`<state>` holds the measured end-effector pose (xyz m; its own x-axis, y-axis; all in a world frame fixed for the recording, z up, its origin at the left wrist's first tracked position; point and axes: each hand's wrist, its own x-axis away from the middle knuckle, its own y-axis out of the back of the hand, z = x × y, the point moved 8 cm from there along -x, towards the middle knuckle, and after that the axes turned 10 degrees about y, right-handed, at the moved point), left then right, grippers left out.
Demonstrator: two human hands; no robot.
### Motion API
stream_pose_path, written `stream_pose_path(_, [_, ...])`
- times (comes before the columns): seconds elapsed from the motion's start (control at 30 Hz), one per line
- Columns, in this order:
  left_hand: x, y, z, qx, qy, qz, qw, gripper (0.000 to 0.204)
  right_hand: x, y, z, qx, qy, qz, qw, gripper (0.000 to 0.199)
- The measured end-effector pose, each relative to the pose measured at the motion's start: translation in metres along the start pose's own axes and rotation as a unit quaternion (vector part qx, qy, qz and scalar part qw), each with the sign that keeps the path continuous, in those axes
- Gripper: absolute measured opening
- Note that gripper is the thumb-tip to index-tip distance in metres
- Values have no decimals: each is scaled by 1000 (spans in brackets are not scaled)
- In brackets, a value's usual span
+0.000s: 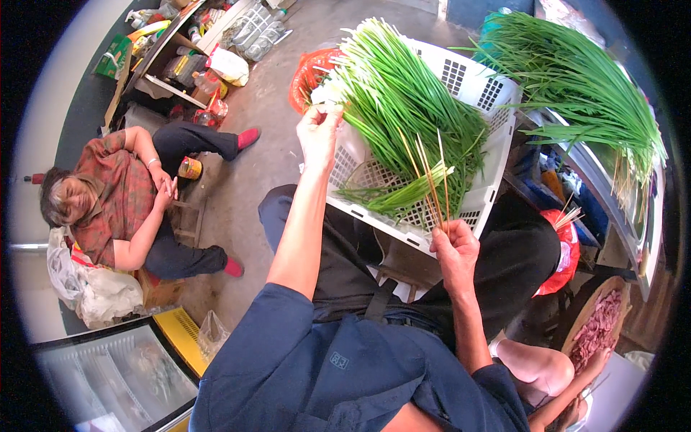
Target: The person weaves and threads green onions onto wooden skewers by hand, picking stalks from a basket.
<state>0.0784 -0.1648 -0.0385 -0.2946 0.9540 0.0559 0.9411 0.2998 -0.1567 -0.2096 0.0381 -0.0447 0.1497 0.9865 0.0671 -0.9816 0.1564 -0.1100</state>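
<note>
Navy cloth (345, 360) over the wearer's chest is closest, and beyond it, above the dark-trousered knees, is a white crate (381, 229) holding a thick heap of chives (410, 86). Their pale ends gather at the crate's left edge, and the green tips fan toward its right edge. One small bunch (403, 194) lies apart, slanting above the crate's near edge. At the left edge, the left hand (319, 137) has its fingertips drawn close together beside the pale ends; I cannot tell whether they pinch a stalk. Over the near edge, the right hand (457, 248) has its thumb and fingers closed around the lower ends of several thin sticks (430, 180), which point up and spread slightly. They cross the small bunch in view; whether any stick pierces it I cannot tell. Just beyond the crate's left edge sits an orange-red bag (302, 83). Past the far right corner, more chives (568, 65) lie across a table (651, 248), with a red bag (568, 237) of sticks below it. Farther down on the right, a co-worker's hand (597, 360) is at the near edge of a round basket (584, 306) of reddish strips (601, 324). Well apart on the left, a seated person (119, 187) clasps both hands, between a cluttered shelf (165, 86) and a glass-topped freezer (180, 327).
</note>
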Motion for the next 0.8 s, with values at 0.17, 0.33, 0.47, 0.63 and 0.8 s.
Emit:
stream_pose_path(0.17, [35, -25, -47, 13, -63, 56, 996, 7, -1, 3, -1, -7, 11, -7, 1000, 9])
stream_pose_path(0.33, [38, -13, -55, 12, -78, 39, 996, 7, 2, -1, 0, -19, 8, 5, 1000, 9])
stream_pose_path(0.47, [33, -5, -64, 42, -104, 0, 994, 6, 3, 0, 0, -5, 0, 2, 1000, 9])
stream_pose_path(0.63, [27, 1, -75, 85, -105, 6, 991, 6, 4, 1, 0, -5, -1, 0, 1000, 9])
stream_pose_path(0.8, [35, 4, -86, 72, -106, 19, 992, 7, 3, -1, 0, -10, 21, -5, 1000, 10])
